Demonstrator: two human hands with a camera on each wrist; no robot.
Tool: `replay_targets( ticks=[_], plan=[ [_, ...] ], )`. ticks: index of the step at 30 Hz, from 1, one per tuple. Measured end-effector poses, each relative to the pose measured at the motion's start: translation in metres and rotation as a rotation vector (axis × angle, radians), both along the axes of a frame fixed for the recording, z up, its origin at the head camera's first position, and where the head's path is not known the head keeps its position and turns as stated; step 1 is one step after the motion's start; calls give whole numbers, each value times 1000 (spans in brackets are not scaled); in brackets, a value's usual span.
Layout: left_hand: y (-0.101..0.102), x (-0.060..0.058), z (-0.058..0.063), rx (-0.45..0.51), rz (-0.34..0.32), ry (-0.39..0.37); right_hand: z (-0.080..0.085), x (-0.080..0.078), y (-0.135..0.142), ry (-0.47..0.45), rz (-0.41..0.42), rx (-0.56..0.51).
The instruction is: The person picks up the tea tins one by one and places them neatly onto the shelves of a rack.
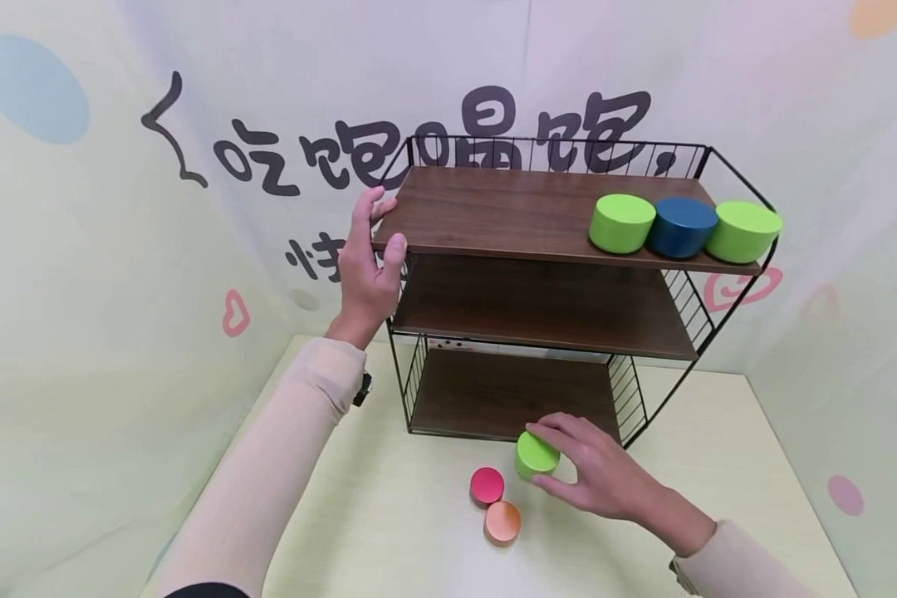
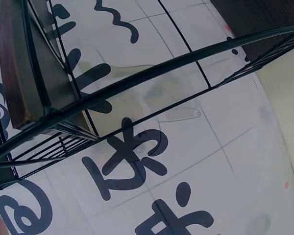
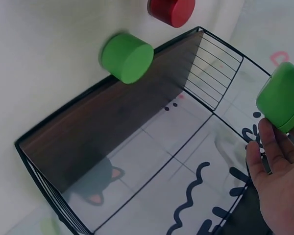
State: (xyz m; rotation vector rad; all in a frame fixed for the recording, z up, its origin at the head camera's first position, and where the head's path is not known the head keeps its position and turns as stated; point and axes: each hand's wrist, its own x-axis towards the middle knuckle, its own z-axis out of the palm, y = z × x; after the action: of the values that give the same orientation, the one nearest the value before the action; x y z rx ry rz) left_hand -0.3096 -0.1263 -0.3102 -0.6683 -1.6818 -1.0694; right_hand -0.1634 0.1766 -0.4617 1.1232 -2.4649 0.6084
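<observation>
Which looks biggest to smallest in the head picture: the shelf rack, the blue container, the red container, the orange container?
1. Shelf rack
2. Blue container
3. Red container and orange container: too alike to rank.

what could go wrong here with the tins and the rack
The right hand is around a green tin, close to the red tin and orange tin, and might knock them.
The blue tin and the two green tins beside it stand near the front edge of the top shelf, so a bump could drop them.
The left hand grips that shelf's corner; a tug might shift it.
</observation>
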Motion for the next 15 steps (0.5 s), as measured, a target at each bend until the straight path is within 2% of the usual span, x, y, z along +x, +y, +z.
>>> replay_targets(
  ticks=[5, 15],
  plan=[
    [0, -2, -1, -1, 9, 3, 15, -2, 3, 7, 16, 8],
    [3, 10, 6, 8, -15, 1, 37, -8, 6, 51, 50, 37]
  ],
)
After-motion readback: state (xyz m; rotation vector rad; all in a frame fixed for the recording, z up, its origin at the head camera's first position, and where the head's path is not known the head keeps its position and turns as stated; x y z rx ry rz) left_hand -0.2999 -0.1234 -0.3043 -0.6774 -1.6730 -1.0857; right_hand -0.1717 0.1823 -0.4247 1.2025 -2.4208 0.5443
